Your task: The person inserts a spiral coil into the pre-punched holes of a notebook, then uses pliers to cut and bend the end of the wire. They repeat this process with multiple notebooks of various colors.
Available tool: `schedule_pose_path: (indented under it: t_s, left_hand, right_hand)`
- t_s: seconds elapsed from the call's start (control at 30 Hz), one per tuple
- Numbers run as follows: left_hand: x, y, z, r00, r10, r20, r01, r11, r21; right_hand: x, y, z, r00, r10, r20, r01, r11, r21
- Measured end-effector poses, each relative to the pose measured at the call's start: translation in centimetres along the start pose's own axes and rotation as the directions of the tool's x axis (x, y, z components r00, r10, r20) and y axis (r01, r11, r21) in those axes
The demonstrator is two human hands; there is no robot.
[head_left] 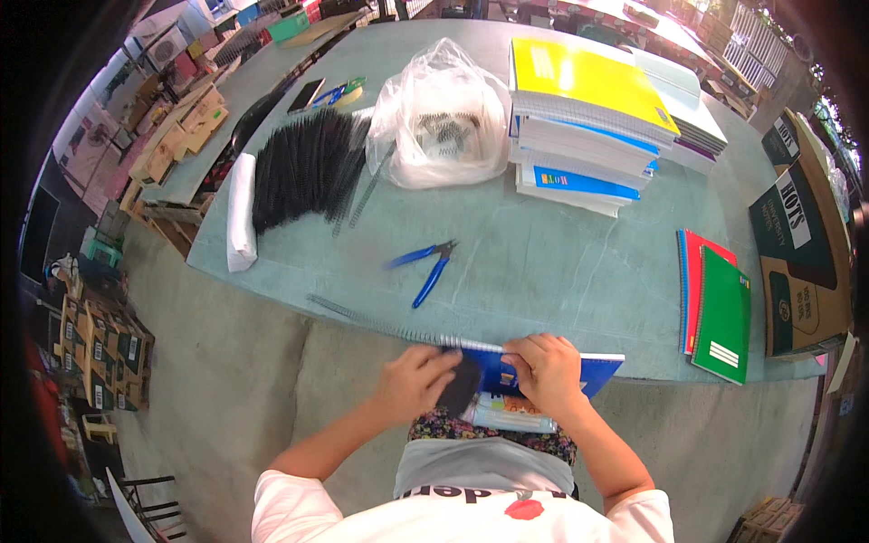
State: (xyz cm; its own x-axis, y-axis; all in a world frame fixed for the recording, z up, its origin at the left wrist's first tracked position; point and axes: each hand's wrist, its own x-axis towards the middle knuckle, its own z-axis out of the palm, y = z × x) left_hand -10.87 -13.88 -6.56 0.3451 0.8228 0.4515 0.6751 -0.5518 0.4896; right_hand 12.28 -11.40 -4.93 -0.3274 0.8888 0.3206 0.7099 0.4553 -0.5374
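At the table's front edge I hold a blue notebook point(599, 369), spine up. My right hand point(550, 371) is closed over its top edge, thumb on the cover. A long dark wire spiral coil point(380, 324) runs from the left into the holes along the spine. My left hand point(415, 384) is closed, its fingertips at the coil by the notebook's left end. Beside those fingers is a blurred dark piece point(462, 384), whose kind I cannot make out. Blue-handled cutting pliers point(433, 264) lie with jaws apart on the table beyond.
Black spiral coils point(303, 167) lie bundled beside a white roll point(242, 213). A clear plastic bag point(439, 127) with coils stands next to tall notebook stacks point(588, 90). Red point(691, 271) and green point(724, 312) notebooks lie right, near a cardboard box point(801, 262). A phone point(307, 95) lies far left.
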Motion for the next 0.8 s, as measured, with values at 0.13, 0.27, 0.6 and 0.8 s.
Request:
schedule_pose_path:
  t_s: [0.13, 0.27, 0.6, 0.8]
  left_hand:
    - [2.4, 0.2, -1.8, 0.969, -0.019, -0.246, 0.026, 0.999, 0.024]
    - [1.7, 0.6, -0.9, 0.996, 0.038, -0.074, -0.041, 0.999, -0.029]
    - [1.9, 1.1, -0.3, 0.962, -0.146, -0.229, 0.114, 0.983, -0.146]
    - [1.6, 0.0, 0.3, 0.987, -0.007, -0.161, -0.005, 0.997, -0.073]
  right_hand:
    - [-0.3, 0.5, 0.3, 0.999, 0.03, -0.018, -0.03, 0.999, 0.021]
    - [-0.2, 0.9, 0.5, 0.997, 0.072, 0.027, -0.072, 0.997, -0.023]
    - [-1.0, 0.4, 0.1, 0.997, 0.054, -0.054, -0.052, 0.998, 0.034]
    - [0.0, 0.8, 0.2, 0.995, 0.017, -0.096, -0.013, 0.999, 0.037]
